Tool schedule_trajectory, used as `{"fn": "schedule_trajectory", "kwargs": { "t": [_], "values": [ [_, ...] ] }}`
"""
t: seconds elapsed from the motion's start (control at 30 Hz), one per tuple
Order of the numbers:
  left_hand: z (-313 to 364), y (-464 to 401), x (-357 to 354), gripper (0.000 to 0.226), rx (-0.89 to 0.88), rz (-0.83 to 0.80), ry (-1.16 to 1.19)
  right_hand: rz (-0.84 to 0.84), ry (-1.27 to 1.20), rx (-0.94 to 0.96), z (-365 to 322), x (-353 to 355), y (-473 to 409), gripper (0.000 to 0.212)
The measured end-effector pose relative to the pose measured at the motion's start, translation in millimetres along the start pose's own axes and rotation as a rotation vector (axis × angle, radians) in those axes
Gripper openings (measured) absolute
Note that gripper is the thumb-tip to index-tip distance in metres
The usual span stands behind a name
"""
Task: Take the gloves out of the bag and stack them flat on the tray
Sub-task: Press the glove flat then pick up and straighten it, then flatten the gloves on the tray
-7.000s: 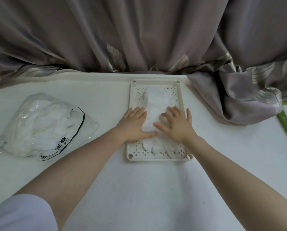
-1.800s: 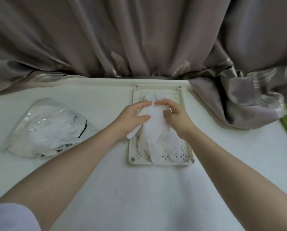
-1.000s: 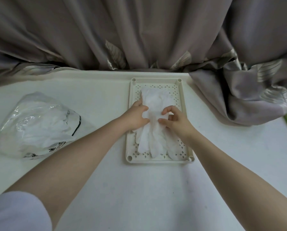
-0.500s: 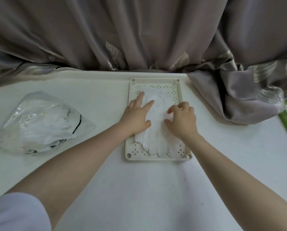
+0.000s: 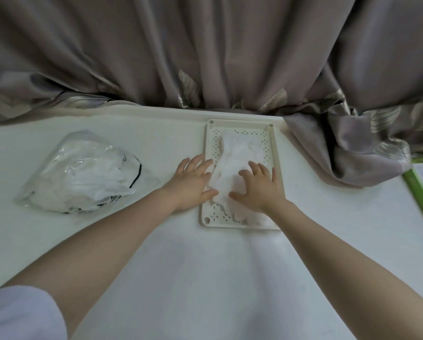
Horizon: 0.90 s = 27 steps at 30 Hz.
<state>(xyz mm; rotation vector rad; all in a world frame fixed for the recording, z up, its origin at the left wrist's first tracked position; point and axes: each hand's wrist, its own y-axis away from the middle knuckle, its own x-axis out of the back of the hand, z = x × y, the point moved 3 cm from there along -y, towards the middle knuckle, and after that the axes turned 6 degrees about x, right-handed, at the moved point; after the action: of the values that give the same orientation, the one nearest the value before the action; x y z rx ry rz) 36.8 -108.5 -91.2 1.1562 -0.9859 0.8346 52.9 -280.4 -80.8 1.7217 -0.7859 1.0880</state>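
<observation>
A cream perforated tray (image 5: 278,153) lies lengthwise at the back middle of the white table. White gloves (image 5: 237,153) lie stacked flat along it, cuffs toward the curtain. My right hand (image 5: 258,187) presses flat on the gloves with fingers spread. My left hand (image 5: 193,180) lies flat across the tray's left rim, its thumb touching the gloves' edge. A clear plastic bag (image 5: 83,173) with more white gloves inside lies on the table to the left, apart from both hands.
A grey-brown curtain (image 5: 205,57) hangs along the table's back edge, and its folds (image 5: 352,148) pile onto the table just right of the tray. A green-edged board (image 5: 421,192) lies at the far right.
Both hands have slid toward me along the gloves, flattening them. My right hand's fingers went from curled to spread flat. My left hand shifted left onto the tray's rim.
</observation>
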Motion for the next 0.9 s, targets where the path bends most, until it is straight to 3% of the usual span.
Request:
{"fn": "schedule_trajectory", "kwargs": {
  "t": [0.13, 0.23, 0.43, 0.57, 0.67, 0.77, 0.9],
  "values": [
    [-40, 33, 12, 0.039, 0.044, 0.173, 0.027, 0.17, -0.131, 0.126, -58, 18, -10, 0.048],
    [-74, 55, 18, 0.033, 0.104, 0.218, 0.045, 0.205, -0.287, 0.19, -106, 19, -18, 0.037],
    [-144, 103, 31, 0.027, 0.198, 0.534, 0.0, 0.169, -0.458, 0.38, -195, 4, -28, 0.025],
    [-183, 119, 33, 0.02, 0.261, 0.509, 0.017, 0.038, -0.458, 0.391, -236, -14, -38, 0.038],
    [-204, 125, 30, 0.016, 0.202, 0.514, 0.114, -0.071, -0.341, 0.328, -258, -29, -46, 0.05],
    [-212, 128, 28, 0.017, 0.148, 0.447, 0.145, 0.014, -0.276, 0.207, -264, -34, -52, 0.042],
    [-218, 124, 19, 0.045, 0.185, 0.284, 0.113, 0.074, -0.609, 0.098, -256, -28, -56, 0.01]
  ]
}}
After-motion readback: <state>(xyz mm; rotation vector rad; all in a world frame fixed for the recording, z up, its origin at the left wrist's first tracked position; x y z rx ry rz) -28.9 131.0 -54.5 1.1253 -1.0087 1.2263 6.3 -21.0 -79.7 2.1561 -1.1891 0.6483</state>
